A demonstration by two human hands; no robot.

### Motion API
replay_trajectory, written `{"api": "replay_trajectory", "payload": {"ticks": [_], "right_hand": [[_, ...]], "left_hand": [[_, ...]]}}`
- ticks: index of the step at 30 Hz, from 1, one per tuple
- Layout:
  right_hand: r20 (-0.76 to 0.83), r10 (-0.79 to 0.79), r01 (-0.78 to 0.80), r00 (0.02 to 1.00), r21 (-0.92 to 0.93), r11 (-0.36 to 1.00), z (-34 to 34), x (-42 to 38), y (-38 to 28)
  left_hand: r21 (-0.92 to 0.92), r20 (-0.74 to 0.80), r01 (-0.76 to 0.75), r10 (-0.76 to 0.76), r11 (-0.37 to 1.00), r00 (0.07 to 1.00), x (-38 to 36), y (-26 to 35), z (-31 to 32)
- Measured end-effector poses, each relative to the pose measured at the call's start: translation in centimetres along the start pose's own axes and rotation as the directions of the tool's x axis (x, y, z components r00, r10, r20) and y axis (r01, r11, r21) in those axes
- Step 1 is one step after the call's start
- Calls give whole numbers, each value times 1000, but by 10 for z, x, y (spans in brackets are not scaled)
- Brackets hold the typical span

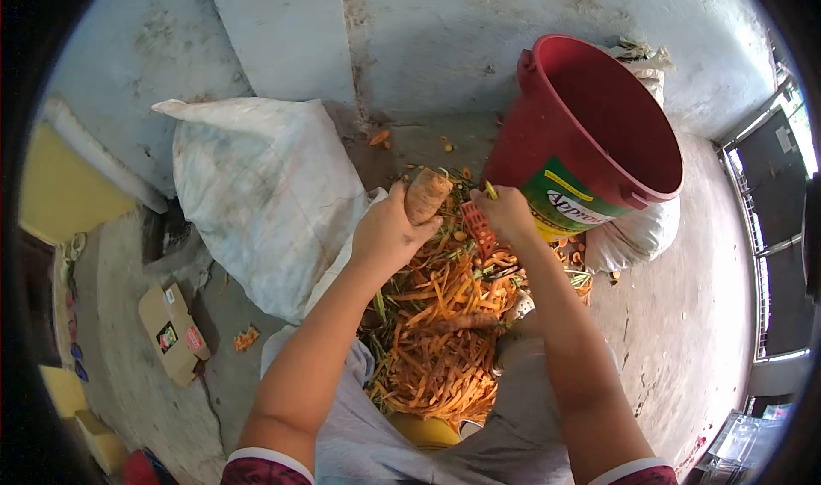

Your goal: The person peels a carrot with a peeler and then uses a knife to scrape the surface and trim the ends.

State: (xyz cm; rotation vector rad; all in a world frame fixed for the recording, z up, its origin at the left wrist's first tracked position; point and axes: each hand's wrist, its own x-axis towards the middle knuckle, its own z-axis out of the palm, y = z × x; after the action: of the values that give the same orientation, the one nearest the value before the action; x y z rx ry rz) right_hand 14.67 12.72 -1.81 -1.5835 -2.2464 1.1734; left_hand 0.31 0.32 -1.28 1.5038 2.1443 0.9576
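Between white sack (265,186) and red bucket (534,134): left hand (385,228) wrapped round chunky root (428,197), right hand (509,215) clenched on yellow thing (491,191), peels (440,357) heaped below.

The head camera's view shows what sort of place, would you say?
Probably a vegetable-peeling area: heaped long orange peelings, a large dark-red plastic bucket and a bulging white sack on a grey floor.

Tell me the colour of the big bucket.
The bucket is dark red, seen best in the head view.
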Motion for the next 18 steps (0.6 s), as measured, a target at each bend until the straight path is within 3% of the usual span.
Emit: {"api": "replay_trajectory", "payload": {"ticks": [2,6,10,18], "right_hand": [[-23,-117,116,993,-71,991,-13,-13,-17],[32,-310,312,950,-127,942,-8,-26,-23],[107,-263,278,959,-174,945,-8,-32,-29],[5,-287,276,958,-291,916,-1,-29,-21]], "left_hand": [[74,1,25,-25,997,1000,2,2,-8],[47,8,33,-34,998,999,3,3,-10],[27,46,57,-59,998,997,2,12,-12],[61,59,91,-94,994,994,4,12,-5]]}}
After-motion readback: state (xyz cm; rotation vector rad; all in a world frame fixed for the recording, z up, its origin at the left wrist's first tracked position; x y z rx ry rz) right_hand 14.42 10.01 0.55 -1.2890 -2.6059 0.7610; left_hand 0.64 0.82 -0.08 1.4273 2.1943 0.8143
